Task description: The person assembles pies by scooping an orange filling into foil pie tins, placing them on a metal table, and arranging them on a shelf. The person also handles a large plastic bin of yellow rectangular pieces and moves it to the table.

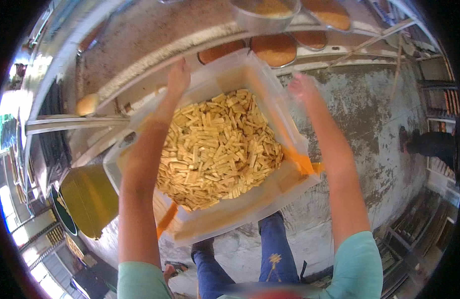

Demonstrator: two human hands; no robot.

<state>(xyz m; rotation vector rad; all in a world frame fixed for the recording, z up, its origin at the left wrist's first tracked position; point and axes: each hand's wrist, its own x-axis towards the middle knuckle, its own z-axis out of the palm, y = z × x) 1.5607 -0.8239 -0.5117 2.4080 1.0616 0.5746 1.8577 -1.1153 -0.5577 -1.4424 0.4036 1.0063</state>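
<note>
A translucent plastic bin [205,226] with orange latches stands in front of me, turned at an angle. A heap of small yellow-brown stick-shaped pieces [215,149] fills much of it. My left forearm crosses over the bin, and my left hand [179,78] is at its far left rim. Whether it touches the rim is unclear. My right hand [304,88] is raised just beyond the bin's right side, apart from the heap. Both hands look bunched, but blur smears their fingers, and I cannot make out anything held.
Beyond the bin runs a ledge [140,37] with a metal pot [265,17] and round pans of orange-brown contents [273,50]. A yellow-olive container [90,199] lies at the left. Racks [442,99] line the right, where another person's dark-clothed leg [432,144] shows.
</note>
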